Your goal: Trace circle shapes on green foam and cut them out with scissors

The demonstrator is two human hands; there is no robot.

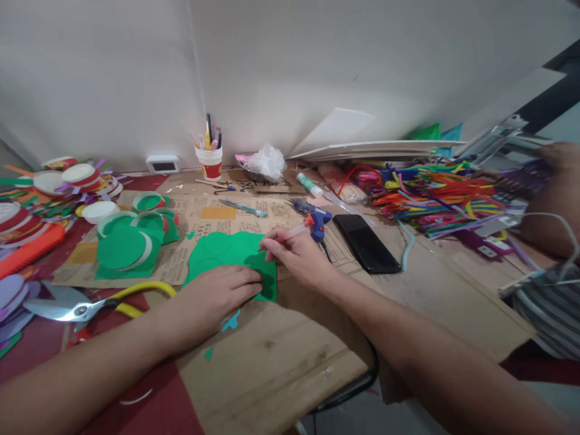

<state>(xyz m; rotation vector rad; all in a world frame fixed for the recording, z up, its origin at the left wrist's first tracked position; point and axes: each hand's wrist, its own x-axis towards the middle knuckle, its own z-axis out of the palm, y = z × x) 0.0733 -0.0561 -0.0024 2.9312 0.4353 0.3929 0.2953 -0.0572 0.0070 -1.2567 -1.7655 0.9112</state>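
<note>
Cardboard (272, 347) and, apparently, red sheeting (158, 399) cover the table (351, 396).

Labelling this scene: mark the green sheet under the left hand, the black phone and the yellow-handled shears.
Green sheet (231, 249), head view: uncovered upper part.
Black phone (367, 243), head view: middle of face.
Yellow-handled shears (81, 310), head view: pivot.

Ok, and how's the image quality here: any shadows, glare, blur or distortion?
Head view: a soft shadow darkens the green sheet beside the right hand; head view: a pale highlight on the shears' blades; head view: the co-worker's arm at the right edge looks smeared; head view: wide-angle stretching toward the edges.
</note>
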